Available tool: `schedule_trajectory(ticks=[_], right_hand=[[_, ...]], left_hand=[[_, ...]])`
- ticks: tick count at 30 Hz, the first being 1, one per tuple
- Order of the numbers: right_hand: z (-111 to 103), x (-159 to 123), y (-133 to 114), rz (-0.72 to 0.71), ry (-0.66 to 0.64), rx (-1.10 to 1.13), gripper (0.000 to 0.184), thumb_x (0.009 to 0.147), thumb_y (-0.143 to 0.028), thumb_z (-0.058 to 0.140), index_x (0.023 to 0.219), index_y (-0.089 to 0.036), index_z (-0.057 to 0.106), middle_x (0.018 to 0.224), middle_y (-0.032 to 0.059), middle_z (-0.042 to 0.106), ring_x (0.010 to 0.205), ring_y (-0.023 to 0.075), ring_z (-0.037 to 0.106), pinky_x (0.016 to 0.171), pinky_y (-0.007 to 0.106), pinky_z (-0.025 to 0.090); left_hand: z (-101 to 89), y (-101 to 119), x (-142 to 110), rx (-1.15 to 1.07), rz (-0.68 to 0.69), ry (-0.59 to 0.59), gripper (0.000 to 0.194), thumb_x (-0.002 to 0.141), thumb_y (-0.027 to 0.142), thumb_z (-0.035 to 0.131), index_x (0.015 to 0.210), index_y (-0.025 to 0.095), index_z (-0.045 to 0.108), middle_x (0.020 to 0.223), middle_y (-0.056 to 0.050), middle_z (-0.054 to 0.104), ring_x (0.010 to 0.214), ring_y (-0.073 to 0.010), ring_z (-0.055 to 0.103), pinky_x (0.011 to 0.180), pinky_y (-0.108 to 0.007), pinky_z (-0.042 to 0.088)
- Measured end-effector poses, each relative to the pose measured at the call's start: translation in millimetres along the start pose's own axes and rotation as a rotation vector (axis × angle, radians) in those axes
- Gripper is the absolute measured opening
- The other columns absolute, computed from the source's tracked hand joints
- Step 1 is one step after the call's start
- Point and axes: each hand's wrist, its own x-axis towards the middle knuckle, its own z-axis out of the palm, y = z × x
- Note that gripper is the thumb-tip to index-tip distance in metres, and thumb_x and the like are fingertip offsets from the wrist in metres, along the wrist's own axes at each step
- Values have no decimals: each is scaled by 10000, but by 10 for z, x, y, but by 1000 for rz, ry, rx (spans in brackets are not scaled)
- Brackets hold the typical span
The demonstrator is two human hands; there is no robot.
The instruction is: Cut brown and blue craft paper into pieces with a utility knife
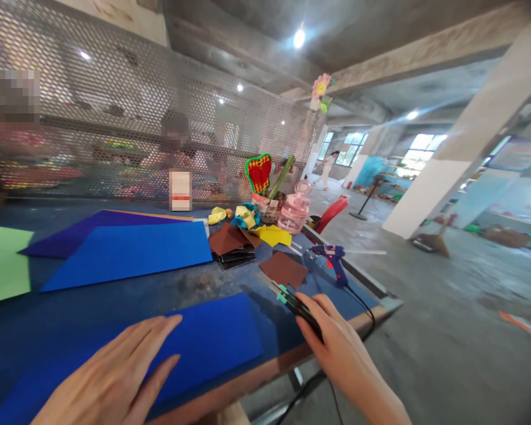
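Note:
My left hand (115, 369) lies over a blue sheet (221, 330) at the table's near edge, fingers stretched and thumb apart. In my right hand (331, 330) is a pair of scissors (298, 304) with black and green handles, gripped between thumb and fingers. Their metal tip points away to the left, close to a brown square piece (285, 268). Beyond it a hot glue gun (334, 260) rests near the table's right edge, its cord hanging over. More brown pieces (230, 238) are stacked on black ones near the middle.
Another blue sheet (137, 251), a purple sheet (84, 233) and a pale green sheet (4, 260) lie across the table. Yellow scraps (274, 235), a pink bottle (294, 212) and a red heart ornament (259, 174) stand by the perforated metal screen (230, 130). People appear behind it.

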Motion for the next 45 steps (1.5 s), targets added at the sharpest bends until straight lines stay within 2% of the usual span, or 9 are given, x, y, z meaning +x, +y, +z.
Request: schedule_trajectory(ticks=[4,9,15,21,27,30,34,40,45], right_hand=[[-28,-148,105,-4,-61,-36,358,999,-227,438,1350,-210,508,1179,112,586,942,237,690,786,408,591],[-52,-178,103,-34,-156,-34,398,990,-154,448,1383,-209,483,1214,118,560,1012,246,646,870,461,558],[-49,-128,105,-60,-164,-2,407,982,-149,459,1382,-215,493,1213,117,567,990,244,648,862,458,561],[-74,-127,78,-50,-170,84,405,991,-152,462,1387,-234,485,1225,104,553,1033,238,626,899,455,541],[-92,-200,35,-64,-183,181,401,1012,-185,444,1402,-278,459,1234,84,536,1055,214,609,919,421,530],[-94,-252,38,-63,-193,195,405,1005,-177,450,1396,-283,462,1240,81,537,1069,214,612,930,419,535],[-98,-302,51,-58,-186,207,411,1004,-182,447,1401,-289,453,1255,79,539,1070,209,624,940,410,543],[-80,-352,66,-73,-153,218,427,995,-174,453,1404,-298,450,1252,78,549,1060,203,635,911,380,555],[-70,-365,97,-62,-119,221,421,997,-187,461,1402,-302,446,1247,74,553,1070,192,634,908,350,555]], left_hand=[[-16,97,235,80,74,-34,670,952,526,436,1531,228,278,1345,-81,638,1144,-263,672,879,-390,591],[23,284,423,108,137,-53,725,973,552,380,1563,181,182,1388,-115,602,1185,-268,649,885,-387,582],[132,322,421,87,117,-88,770,960,596,372,1579,215,118,1427,-109,566,1243,-303,604,898,-414,562],[148,356,435,113,173,-114,786,979,559,346,1578,150,42,1398,-145,577,1216,-298,624,930,-450,544],[114,382,544,97,194,-183,706,988,540,351,1532,115,205,1381,-172,590,1241,-315,601,938,-525,552],[104,401,553,-26,93,-212,604,971,474,427,1482,179,295,1334,-138,633,1195,-299,640,941,-517,555],[118,398,544,-195,-54,-211,482,926,436,523,1372,286,417,1258,-67,625,1156,-259,638,955,-439,553],[181,356,503,-282,-80,-208,426,934,394,531,1344,323,437,1226,-38,582,1133,-217,620,950,-354,550],[213,347,494,-318,-90,-181,365,939,393,532,1290,332,455,1214,-42,575,1121,-218,623,936,-358,556]])
